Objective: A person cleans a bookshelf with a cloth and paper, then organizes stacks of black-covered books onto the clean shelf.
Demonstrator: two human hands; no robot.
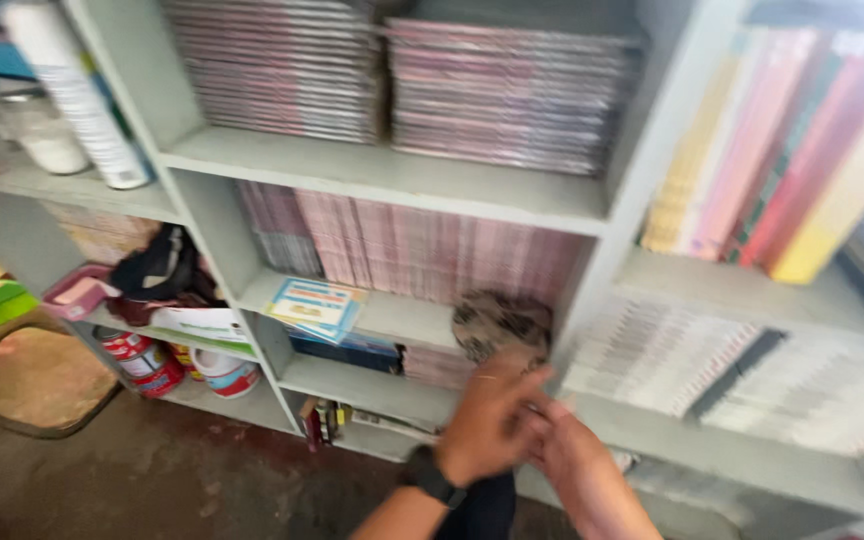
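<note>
Here, left hand, fingers curled, touches a blurred round patterned thing on the shelf edge; grip unclear. Right hand, just right of it, fingers pressed against the left hand; state unclear.

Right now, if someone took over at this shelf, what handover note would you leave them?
Left hand: raised at the shelf edge, fingers curled, touching the right hand; blur hides whether it has a grip on anything.
Right hand: beside it, lower, fingers against the left hand; what it holds cannot be told.
Things: a round mottled brown object sits on the grey shelf just above the hands, in front of upright pink booklets. A blue and yellow leaflet lies to its left.
Done or left: cannot be judged from this blurred frame.
</note>
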